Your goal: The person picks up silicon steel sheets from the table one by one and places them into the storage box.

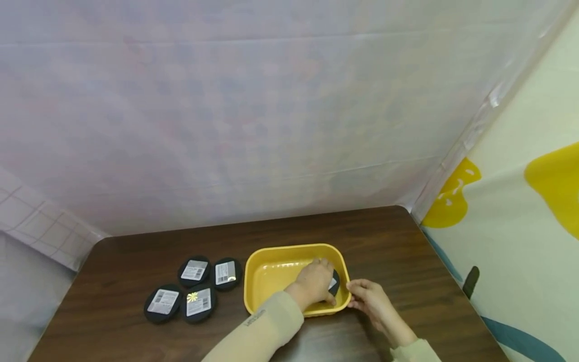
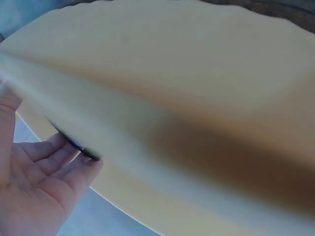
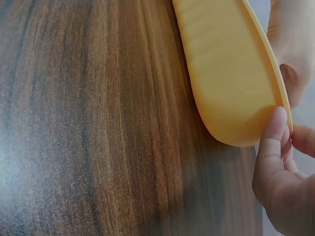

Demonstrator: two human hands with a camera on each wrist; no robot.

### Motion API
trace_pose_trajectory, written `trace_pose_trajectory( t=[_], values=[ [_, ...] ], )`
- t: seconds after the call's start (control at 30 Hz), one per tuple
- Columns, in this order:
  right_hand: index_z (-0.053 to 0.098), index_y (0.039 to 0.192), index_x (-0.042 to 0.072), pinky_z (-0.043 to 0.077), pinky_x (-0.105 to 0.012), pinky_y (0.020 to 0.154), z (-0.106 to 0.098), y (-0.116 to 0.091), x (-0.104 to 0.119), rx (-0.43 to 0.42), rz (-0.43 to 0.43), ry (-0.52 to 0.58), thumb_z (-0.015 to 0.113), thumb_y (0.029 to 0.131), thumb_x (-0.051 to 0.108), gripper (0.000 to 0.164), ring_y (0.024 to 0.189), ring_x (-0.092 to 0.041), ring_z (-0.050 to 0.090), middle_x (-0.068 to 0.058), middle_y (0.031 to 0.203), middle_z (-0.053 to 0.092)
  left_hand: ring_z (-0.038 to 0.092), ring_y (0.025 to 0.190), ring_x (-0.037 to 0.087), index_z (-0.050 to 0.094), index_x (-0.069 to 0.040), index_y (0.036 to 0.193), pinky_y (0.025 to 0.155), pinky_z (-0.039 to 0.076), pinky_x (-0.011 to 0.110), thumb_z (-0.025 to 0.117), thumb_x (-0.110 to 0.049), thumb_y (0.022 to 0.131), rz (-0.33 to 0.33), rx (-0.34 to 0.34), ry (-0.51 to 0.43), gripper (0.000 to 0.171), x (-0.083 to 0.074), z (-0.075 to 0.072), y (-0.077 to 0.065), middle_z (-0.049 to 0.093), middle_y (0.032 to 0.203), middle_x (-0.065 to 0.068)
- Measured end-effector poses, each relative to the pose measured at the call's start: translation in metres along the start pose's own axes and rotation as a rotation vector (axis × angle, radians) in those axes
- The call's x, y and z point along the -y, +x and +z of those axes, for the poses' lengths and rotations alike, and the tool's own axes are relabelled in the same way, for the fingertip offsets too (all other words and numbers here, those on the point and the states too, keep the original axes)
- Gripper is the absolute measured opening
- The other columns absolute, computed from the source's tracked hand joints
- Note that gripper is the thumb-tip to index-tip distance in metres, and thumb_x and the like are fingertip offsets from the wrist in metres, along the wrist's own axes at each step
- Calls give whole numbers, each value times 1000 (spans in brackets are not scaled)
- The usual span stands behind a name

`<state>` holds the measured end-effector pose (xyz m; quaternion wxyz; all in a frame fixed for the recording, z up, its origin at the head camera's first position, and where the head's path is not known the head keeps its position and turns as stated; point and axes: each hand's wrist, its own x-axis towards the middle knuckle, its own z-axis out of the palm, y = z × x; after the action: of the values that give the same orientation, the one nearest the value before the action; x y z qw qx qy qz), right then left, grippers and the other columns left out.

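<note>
In the head view a yellow plastic basin (image 1: pixel 267 281) stands on the brown table. My left hand (image 1: pixel 314 281) reaches down into its right end and grips a flat, round black disc (image 1: pixel 334 284) with a pale label. The left wrist view shows the fingers (image 2: pixel 81 172) curled at the dark edge of that disc (image 2: pixel 74 141); a blurred sleeve (image 2: pixel 147 132) fills most of it. My right hand (image 1: pixel 373 301) pinches the basin's rim at the near right corner. Its fingertips (image 3: pixel 276 120) press the outer wall in the right wrist view.
Left of the basin several labelled black discs (image 1: pixel 196 304) lie flat, close together on the wood-grain table (image 1: pixel 375 231). A pale hanging sheet (image 1: pixel 253 125) rises behind the table's back edge. A patterned white cloth (image 1: pixel 511 211) hangs along the right side.
</note>
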<state>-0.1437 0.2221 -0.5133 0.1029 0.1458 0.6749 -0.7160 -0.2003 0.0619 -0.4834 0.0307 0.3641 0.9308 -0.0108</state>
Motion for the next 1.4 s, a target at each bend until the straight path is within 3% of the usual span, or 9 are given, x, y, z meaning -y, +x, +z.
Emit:
trace_pose_trajectory(
  t=[0.4,0.87,1.4],
  values=[
    [50,108,-18,53,-22,60,-1,-1,0,1,-5,4,55,90,6,31,66,-12,55,-7,77,56,52,103,17,51,-6,127,93,44,23,75,-62,61,-27,43,1,90,-1,0,2,53,118,4],
    [51,107,-18,53,-22,59,0,0,-1,-15,-2,5,55,90,6,30,66,-12,55,-7,76,55,52,101,16,52,-7,124,88,47,24,75,-63,60,-43,13,-9,88,-2,4,-1,53,115,3],
    [50,108,-18,53,-22,59,-1,0,-1,-9,0,-1,55,91,7,31,66,-12,55,-6,74,55,53,109,18,51,-8,125,93,45,26,72,-65,64,-74,10,-25,86,-5,4,-2,54,119,6]
  ],
)
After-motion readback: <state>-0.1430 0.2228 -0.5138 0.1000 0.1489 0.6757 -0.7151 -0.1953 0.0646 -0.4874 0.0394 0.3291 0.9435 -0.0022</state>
